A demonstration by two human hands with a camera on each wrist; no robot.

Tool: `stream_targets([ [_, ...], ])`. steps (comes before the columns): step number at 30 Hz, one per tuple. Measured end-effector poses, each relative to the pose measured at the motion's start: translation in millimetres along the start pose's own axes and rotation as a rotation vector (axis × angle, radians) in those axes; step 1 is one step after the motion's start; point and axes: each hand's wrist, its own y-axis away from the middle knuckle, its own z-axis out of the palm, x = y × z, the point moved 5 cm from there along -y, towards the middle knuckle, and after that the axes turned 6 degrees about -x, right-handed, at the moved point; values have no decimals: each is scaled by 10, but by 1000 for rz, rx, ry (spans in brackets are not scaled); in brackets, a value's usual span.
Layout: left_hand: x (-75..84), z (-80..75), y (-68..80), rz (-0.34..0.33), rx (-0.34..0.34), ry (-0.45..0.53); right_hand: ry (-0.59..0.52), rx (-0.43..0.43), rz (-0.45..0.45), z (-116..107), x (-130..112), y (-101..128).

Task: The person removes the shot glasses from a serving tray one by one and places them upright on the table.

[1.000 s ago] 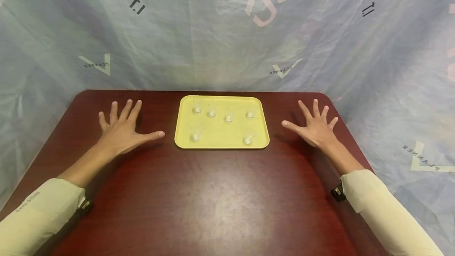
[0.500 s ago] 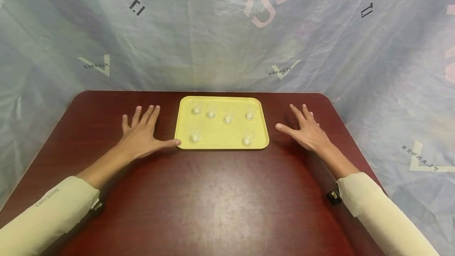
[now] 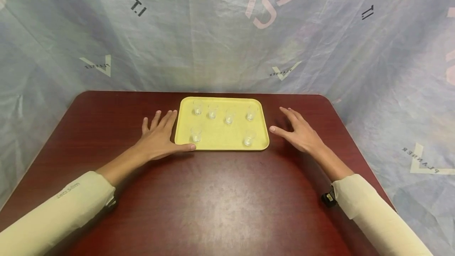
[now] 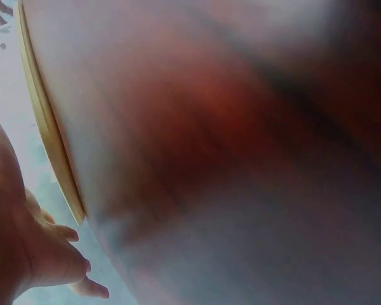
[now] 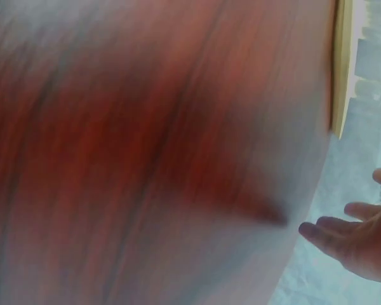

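Note:
A yellow tray (image 3: 220,135) lies on the dark red table (image 3: 213,196) and carries several small clear glasses (image 3: 229,117). My left hand (image 3: 159,137) lies flat with straight fingers against the tray's left edge, its thumb along the near left corner. My right hand (image 3: 298,130) hovers open just right of the tray, thumb pointing at its right edge with a small gap. The left wrist view shows the tray's rim (image 4: 47,127) beside my palm (image 4: 13,241). In the right wrist view the tray edge (image 5: 340,70) and my fingers (image 5: 362,238) appear, blurred.
A wrinkled pale blue printed sheet (image 3: 227,31) hangs behind and around the table. The table's rounded far corners sit close to it. Bare tabletop stretches from the tray to the near edge between my sleeves (image 3: 53,216).
Both hands have slid inward toward the tray. The left one went from well left of it to touching its left edge; the right one closed in on the right edge.

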Motion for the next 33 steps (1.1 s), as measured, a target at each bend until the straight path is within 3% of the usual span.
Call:
stream_targets([
  [10,123,103,-103,13,-55,-10,-55,10,-103,56,-172,-21],
  [20,150,145,-170,-17,-132,-31,-178,6,-189,122,-352,-72],
  [33,146,122,-197,-26,-166,-65,-248,-95,-218,287,-509,-119],
])
